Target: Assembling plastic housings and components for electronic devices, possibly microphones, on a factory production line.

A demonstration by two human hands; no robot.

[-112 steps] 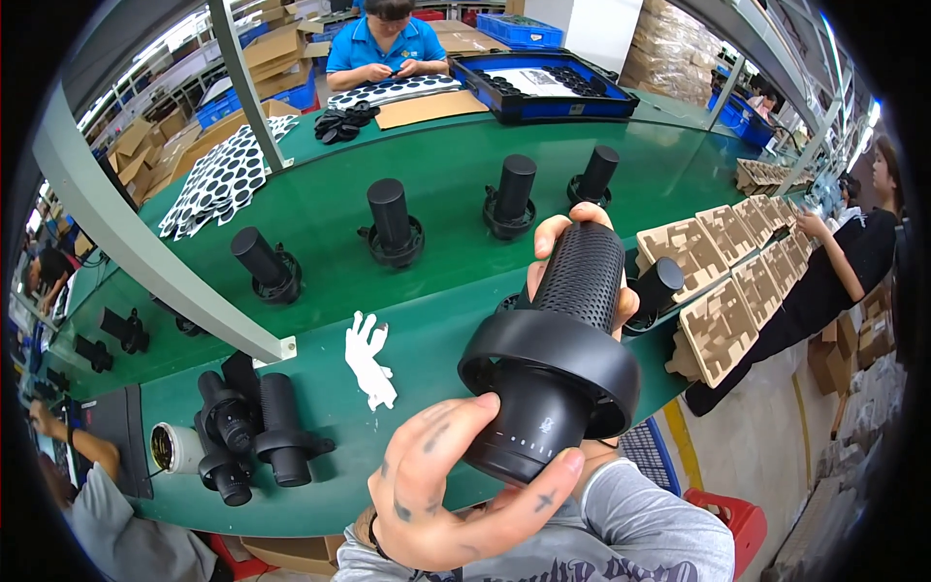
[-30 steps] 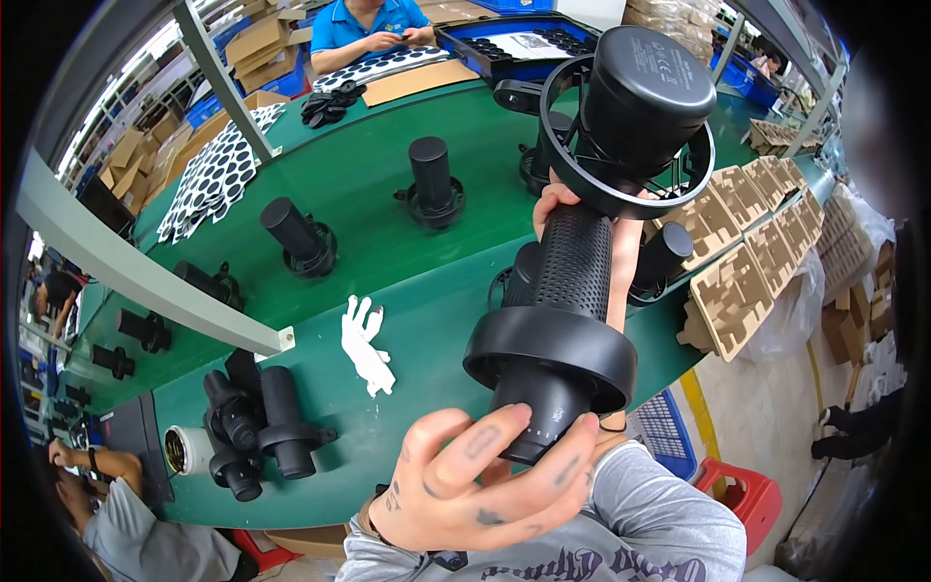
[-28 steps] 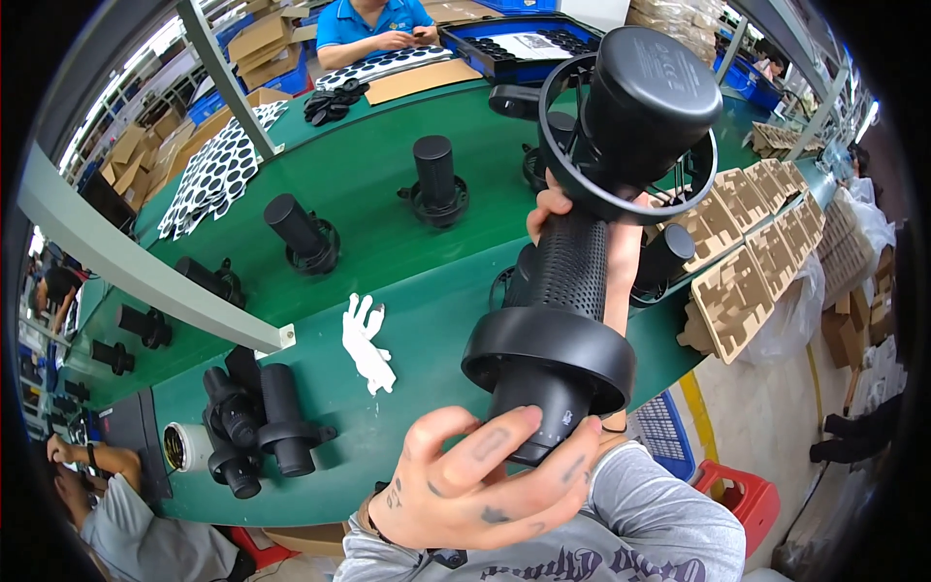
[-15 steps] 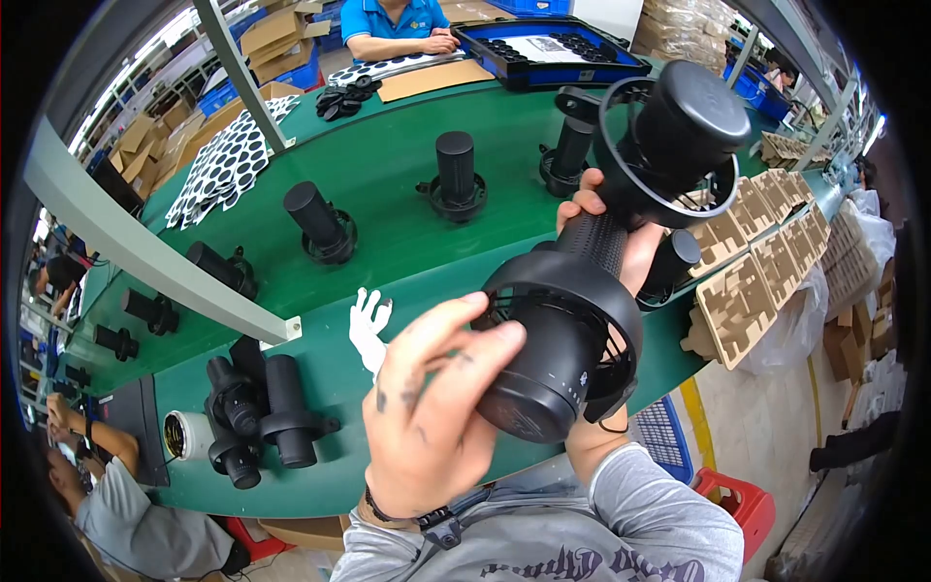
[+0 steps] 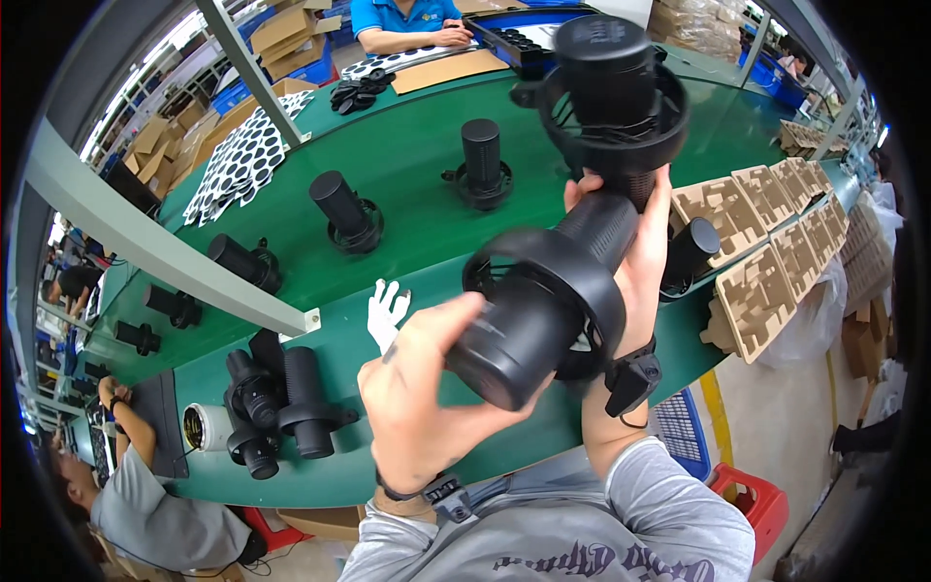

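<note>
Two black cylindrical devices with ring collars are raised over the bench in front of me. The near device (image 5: 516, 341) is tilted, its smooth rounded end toward me and its ribbed body pointing away. My left hand (image 5: 417, 407) is closed around that smooth end, slightly blurred. My right hand (image 5: 648, 228) is wrapped around the ribbed part where both devices come together; most of its fingers are hidden behind them. Above it, the far device (image 5: 603, 82) has its smooth end upward. A white glove (image 5: 385, 312) lies on the bench just beyond my left hand.
Similar devices (image 5: 344, 213) stand in a row along the green belt. Several more (image 5: 308, 403) lie at left beside a white roll (image 5: 208, 427). Brown moulded trays (image 5: 766, 291) sit at right. A metal post (image 5: 155, 223) crosses the left side. Co-workers (image 5: 412, 27) sit around.
The far device has moved left and is more upright, its smooth end now up. The near device has turned, and my left fingers have shifted around its end. The whole view has shifted slightly.
</note>
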